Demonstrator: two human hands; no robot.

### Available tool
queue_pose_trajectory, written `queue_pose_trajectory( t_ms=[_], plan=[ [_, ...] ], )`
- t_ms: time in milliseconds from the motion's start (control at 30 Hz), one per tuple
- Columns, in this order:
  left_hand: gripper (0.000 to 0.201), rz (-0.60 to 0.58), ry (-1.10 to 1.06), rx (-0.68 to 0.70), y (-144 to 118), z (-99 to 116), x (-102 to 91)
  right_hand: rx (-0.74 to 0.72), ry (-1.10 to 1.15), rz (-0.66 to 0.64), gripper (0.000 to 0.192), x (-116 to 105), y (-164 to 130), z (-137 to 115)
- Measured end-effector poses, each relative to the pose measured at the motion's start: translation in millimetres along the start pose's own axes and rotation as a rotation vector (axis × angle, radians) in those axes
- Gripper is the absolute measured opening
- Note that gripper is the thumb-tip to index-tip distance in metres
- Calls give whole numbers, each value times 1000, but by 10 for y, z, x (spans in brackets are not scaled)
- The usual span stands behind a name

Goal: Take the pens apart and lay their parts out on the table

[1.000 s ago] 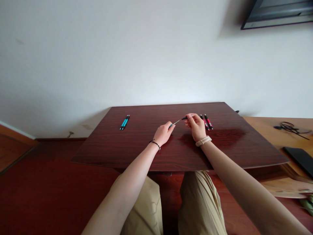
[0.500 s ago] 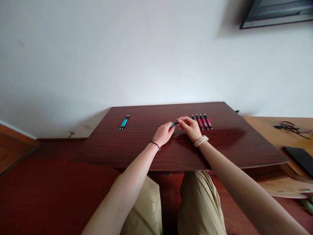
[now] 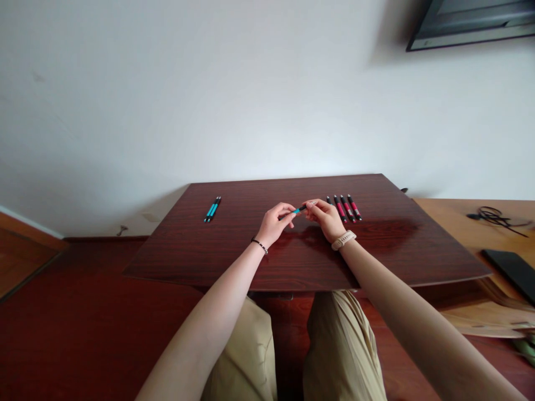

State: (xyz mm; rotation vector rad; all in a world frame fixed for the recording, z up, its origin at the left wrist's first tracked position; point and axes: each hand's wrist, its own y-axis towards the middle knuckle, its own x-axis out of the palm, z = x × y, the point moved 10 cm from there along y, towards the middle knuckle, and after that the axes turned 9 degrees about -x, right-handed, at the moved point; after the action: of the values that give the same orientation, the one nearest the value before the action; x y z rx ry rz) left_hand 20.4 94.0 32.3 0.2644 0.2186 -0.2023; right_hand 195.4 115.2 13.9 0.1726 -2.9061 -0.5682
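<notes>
Head view. Landmark: the dark red-brown desk, seen from above its near edge, with the person's knees in tan trousers below that edge.

Left hand: raised just above the middle of the desk, fingers pinched on the left end of a teal pen. A thin dark bracelet sits on that wrist.

Right hand: just right of the left hand, over the middle of the desk, fingertips closed on the right end of the same teal pen. A pale wristband is on that wrist.

Teal pen: held between both hands, clear of the desk surface, roughly level, only a short teal and black stretch showing between the fingertips. Whether the pen is in one piece or two cannot be told.

Red pens: a row lying side by side on the desk toward its far right, just beyond the right hand. Exact count uncertain; the leftmost one is partly hidden by the fingers.

Two teal pens: lying touching each other on the far left part of the desk, well apart from both hands.

Off the desk, to its right: a lighter wooden surface with a black cable and a flat dark object.
</notes>
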Motion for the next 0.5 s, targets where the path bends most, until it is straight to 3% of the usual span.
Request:
queue_pose_trajectory(
  t_ms=[167,300,500],
  plan=[
    [23,-4,-1,1,-2,24,14,-29,-91,30,50,-39,18,-22],
    [25,51,-7,-20,16,-4,-45,-25,-38,32,45,-35,24,-5],
    [35,114,-243,-112,53,-137,-156,36,53,95,43,-97,18,93]
  ],
)
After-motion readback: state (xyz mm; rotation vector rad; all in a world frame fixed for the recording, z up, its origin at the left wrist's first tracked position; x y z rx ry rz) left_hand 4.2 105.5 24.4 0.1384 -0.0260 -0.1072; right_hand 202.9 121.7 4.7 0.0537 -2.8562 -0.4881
